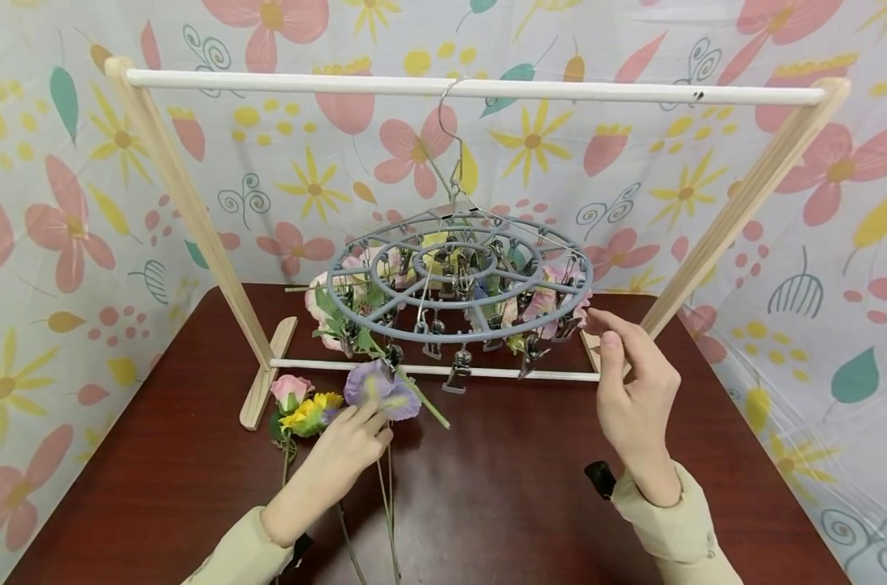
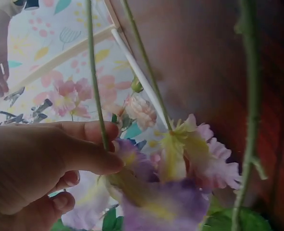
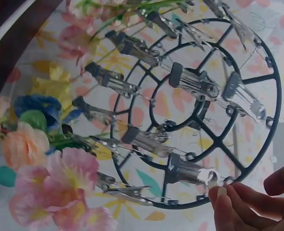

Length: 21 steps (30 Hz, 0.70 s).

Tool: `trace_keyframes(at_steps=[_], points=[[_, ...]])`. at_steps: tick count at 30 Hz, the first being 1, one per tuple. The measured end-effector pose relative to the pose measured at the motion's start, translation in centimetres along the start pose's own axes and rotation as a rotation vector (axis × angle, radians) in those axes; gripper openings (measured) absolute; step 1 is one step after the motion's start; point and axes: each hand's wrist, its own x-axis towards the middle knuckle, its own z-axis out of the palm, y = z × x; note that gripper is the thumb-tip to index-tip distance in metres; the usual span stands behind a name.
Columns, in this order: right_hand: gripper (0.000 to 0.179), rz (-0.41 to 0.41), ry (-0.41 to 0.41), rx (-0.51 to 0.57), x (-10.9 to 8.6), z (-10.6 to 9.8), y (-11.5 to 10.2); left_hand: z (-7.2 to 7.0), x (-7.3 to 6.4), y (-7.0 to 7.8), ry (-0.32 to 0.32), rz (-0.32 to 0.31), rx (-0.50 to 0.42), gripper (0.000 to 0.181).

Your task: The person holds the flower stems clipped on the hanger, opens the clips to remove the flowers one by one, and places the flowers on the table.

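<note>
My left hand (image 1: 344, 451) pinches the stem of a purple artificial iris (image 1: 385, 390) between thumb and forefinger, just by the bloom. In the left wrist view, the iris (image 2: 166, 204) has yellow streaks, and a paler pink-edged flower (image 2: 199, 149) is beside it. Close by the right rim of the grey round clip hanger (image 1: 460, 335) is my right hand (image 1: 637, 390). In the right wrist view, its fingertips (image 3: 221, 195) are right at the hanger's rim near a metal clip (image 3: 190, 171), thumb apart. Pink, peach, yellow and blue flowers hang from other clips.
A wooden stand with a white top bar (image 1: 560, 89) carries the hanger by its hook (image 1: 447, 122). A pink rose (image 1: 292, 390) and a yellow flower (image 1: 312, 413) lie on the dark red table (image 1: 502, 487) at left. Floral cloth (image 1: 385, 49) covers the back.
</note>
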Motion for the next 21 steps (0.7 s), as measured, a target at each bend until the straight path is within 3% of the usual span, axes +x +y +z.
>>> trace_keyframes(at_steps=[5,14,21], points=[[0.028,-0.046,0.067,0.026,0.4,0.5,-0.6,0.4,-1.1,0.1,-0.016,-0.01,-0.069,0.014],[0.042,-0.225,0.116,0.054,0.8,1.7,-3.0,0.4,-1.9,-0.1,-0.031,-0.029,-0.113,0.009],[0.042,-0.296,0.106,0.075,0.9,1.6,-5.0,-0.5,-2.0,-0.6,-0.024,-0.057,-0.213,0.03]])
